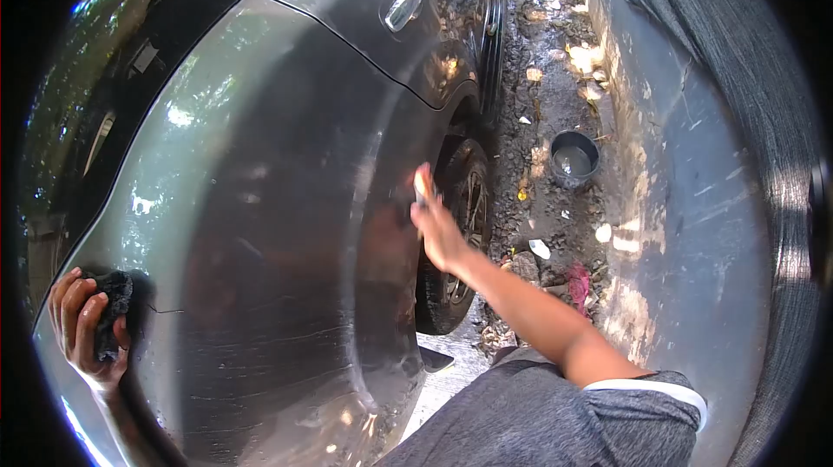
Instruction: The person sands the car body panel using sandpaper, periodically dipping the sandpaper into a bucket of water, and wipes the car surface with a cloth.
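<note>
The grey rear side panel (pixel 269 198) of a car fills the middle of the view, wet and streaked in its lower part. At the far left my left hand (pixel 87 328) has its fingers curled over a black sponge (pixel 114 302) against the panel. By the rear wheel arch, my right hand (pixel 441 233) is closed round a small object with an orange-red end (pixel 423 182); motion blur and my fingers hide its kind. The rear wheel (pixel 464 207) shows just behind that hand.
A dark bucket (pixel 575 158) with liquid in it stands on the rough, littered ground (pixel 542 102). A stained wall (pixel 694 189) runs close along the right, with dark netting (pixel 737 42) over it. A door handle (pixel 405 3) sticks out ahead.
</note>
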The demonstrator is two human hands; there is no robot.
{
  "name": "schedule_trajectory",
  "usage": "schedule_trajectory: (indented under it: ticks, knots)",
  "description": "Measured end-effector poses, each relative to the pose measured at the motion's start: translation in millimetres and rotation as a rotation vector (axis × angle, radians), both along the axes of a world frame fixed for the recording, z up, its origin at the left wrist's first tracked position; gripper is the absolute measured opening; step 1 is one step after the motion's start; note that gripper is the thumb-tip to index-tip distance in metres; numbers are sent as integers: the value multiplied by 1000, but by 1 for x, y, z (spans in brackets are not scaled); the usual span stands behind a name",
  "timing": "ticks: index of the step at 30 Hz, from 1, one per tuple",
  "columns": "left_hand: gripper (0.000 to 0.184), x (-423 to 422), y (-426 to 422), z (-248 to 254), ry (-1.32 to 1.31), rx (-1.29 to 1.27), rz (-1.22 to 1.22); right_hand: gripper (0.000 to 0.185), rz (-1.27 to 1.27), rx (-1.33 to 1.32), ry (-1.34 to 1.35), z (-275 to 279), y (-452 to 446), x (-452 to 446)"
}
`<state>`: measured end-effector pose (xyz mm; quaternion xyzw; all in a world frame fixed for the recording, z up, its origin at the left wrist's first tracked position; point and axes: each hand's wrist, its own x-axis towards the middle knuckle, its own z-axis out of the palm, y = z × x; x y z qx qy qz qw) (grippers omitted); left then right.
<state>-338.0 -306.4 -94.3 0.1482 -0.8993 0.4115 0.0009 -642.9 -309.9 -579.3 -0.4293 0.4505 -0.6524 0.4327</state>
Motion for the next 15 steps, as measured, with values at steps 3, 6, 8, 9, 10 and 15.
schedule_trajectory:
  ticks: [3, 6, 8, 9, 10, 15]
  knots:
    - [25, -3, 0, 1, -11, 6, 18, 74, 22, 26, 86, -4, -18, -11]
    - [24, 0, 0, 1, -22, -2, 34, 77, 19, -4, -166, -33, -108, -73]
    - [24, -5, 2, 0, -17, -23, 22, 68, 45, 54, -79, -41, -104, -63]
    - [24, -7, 1, -2, -11, -36, 6, 66, -24, 28, -216, 0, -60, -33]
    - [25, -8, 1, -2, -10, -32, 15, 65, 45, -53, -191, -11, -26, -5]
    - [25, -4, -4, 2, -19, -6, 4, 67, 30, 12, -22, -32, -46, -16]
